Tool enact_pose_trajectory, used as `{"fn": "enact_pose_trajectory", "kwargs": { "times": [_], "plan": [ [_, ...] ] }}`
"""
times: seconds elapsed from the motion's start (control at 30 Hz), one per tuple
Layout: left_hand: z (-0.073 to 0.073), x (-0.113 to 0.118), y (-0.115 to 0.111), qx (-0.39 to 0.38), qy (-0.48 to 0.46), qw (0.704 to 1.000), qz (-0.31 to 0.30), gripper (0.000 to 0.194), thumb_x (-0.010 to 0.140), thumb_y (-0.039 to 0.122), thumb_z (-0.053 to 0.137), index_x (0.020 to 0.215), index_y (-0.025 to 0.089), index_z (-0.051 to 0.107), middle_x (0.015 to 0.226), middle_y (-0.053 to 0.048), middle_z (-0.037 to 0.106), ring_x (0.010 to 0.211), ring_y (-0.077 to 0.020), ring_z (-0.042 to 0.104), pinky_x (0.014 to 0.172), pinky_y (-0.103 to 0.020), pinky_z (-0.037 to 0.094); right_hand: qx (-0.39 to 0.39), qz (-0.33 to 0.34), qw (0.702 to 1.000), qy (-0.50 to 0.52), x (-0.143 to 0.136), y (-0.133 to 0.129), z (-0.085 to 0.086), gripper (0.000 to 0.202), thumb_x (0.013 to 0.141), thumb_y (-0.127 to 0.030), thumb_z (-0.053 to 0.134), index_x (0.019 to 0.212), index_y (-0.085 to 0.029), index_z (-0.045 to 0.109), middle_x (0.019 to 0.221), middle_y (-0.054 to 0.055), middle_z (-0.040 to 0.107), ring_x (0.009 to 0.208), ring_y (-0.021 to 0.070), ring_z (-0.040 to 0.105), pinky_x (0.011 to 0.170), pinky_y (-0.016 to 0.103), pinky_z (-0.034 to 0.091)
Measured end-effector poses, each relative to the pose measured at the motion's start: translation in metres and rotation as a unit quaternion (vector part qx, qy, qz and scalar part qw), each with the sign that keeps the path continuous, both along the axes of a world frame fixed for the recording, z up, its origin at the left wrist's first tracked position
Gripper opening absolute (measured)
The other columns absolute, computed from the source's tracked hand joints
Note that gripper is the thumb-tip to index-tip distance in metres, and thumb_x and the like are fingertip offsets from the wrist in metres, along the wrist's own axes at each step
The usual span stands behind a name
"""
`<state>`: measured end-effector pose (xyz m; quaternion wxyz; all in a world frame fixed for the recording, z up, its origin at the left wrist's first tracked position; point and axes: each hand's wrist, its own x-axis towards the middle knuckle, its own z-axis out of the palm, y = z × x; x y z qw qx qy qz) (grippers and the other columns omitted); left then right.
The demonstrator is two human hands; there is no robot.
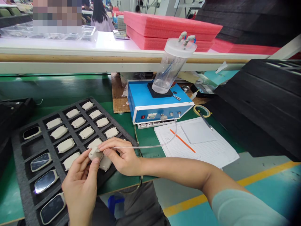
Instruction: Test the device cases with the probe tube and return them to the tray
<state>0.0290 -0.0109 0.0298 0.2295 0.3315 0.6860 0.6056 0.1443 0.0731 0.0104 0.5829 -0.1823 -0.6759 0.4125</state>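
A small cream-coloured casing (95, 153) is pinched between the thumb and fingers of my left hand (82, 179), above the black foam tray (21, 175). My right hand (124, 158) closes on the end of a thin clear tube (150, 147), its fingertips at the casing's right side. The tube curves back to the front of a blue box (150, 105). Rows of cream casings (66, 145) fill tray compartments; the left column holds dark-screened pieces (46, 181) and one bare compartment. Another casing (105, 163) lies just below my fingers.
A clear cylinder (168, 67) stands on the blue box. Right of the box lie papers (199, 139), an orange strip (182, 141), a pen (205, 121) and a tape roll (201, 111). Black sheets (261, 103) are at right. Pink foam (171, 31) sits on the shelf behind; people are beyond.
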Motion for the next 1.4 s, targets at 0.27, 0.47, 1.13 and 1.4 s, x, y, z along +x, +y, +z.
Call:
{"fn": "enact_pose_trajectory", "kwargs": {
  "times": [0.27,0.47,1.13,1.4],
  "plan": [
    [0.0011,-0.0003,-0.0009,-0.005,-0.005,1.0,-0.004,0.047,0.077,0.043,0.085,0.116,0.018,0.076,0.116,-0.012,0.08,0.104,-0.0289,0.079,0.103,-0.044,0.062,-0.015,0.005,1.0,-0.019,0.0015,0.0,0.0014,0.019,0.104,-0.033,0.057,0.097,-0.023,0.071,0.102,0.008,0.081,0.099,0.0193,0.077,0.092,0.035,0.064],
    [0.0017,0.001,0.001,-0.005,-0.002,1.0,-0.001,0.049,0.076,0.043,0.086,0.117,0.018,0.076,0.115,-0.012,0.081,0.102,-0.0283,0.079,0.099,-0.041,0.063,-0.025,0.006,0.999,-0.032,0.001,0.0001,0.0011,0.019,0.104,-0.034,0.057,0.097,-0.024,0.072,0.104,0.007,0.081,0.101,0.019,0.077,0.093,0.035,0.064],
    [0.0048,0.0018,0.0,0.0,-0.011,1.0,-0.006,0.049,0.075,0.043,0.086,0.115,0.018,0.076,0.115,-0.013,0.08,0.101,-0.0292,0.079,0.1,-0.044,0.063,-0.01,0.005,1.0,-0.022,0.0007,0.0003,0.0012,0.019,0.104,-0.032,0.057,0.097,-0.023,0.072,0.102,0.008,0.081,0.1,0.019,0.077,0.093,0.036,0.064],
    [0.004,0.0014,0.0003,-0.003,-0.009,1.0,0.0,0.049,0.074,0.044,0.086,0.115,0.018,0.076,0.115,-0.013,0.08,0.101,-0.0296,0.079,0.099,-0.044,0.063,-0.005,0.002,1.0,-0.023,0.0014,0.0006,0.0016,0.019,0.104,-0.031,0.057,0.096,-0.022,0.072,0.102,0.009,0.081,0.099,0.0188,0.077,0.092,0.035,0.064]
  ]
}}
